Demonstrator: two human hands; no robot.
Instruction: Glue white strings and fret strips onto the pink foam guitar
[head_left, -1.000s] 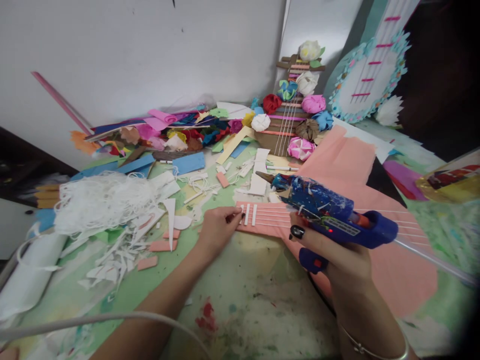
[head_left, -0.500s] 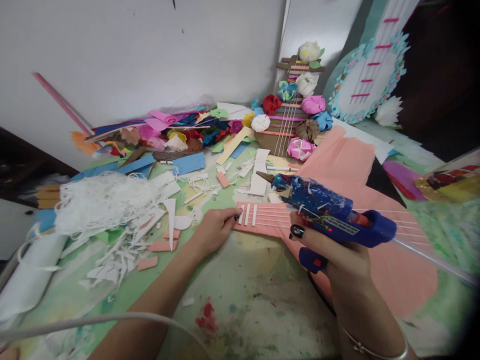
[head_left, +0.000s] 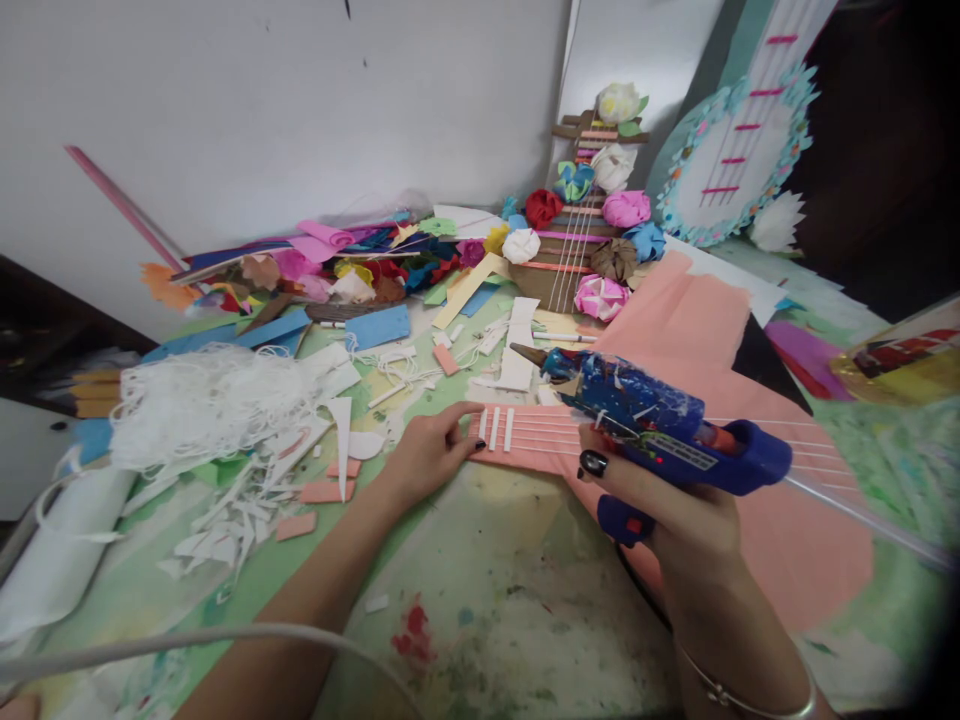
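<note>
A pink paper guitar (head_left: 540,462) lies on the table with white strings along it and three short white strips (head_left: 495,429) across the end of its neck. My left hand (head_left: 430,455) is at that end, thumb and forefinger apart, touching the neck's edge beside the outermost strip. In my right hand (head_left: 686,525) is a blue glue gun (head_left: 637,410), spotted with dried glue. Its nozzle points left above the neck, and a clear glue stick comes out of its back end.
White string (head_left: 202,400) and paper scraps (head_left: 240,530) cover the left. Coloured paper (head_left: 322,260) lies along the wall. Behind stand a brown guitar with paper flowers (head_left: 559,250) and a teal one (head_left: 675,170). A pale cable (head_left: 300,632) crosses the near left.
My left thumb and forefinger have spread apart at the end of the neck, where they were closed together before. The glue gun has hardly moved.
</note>
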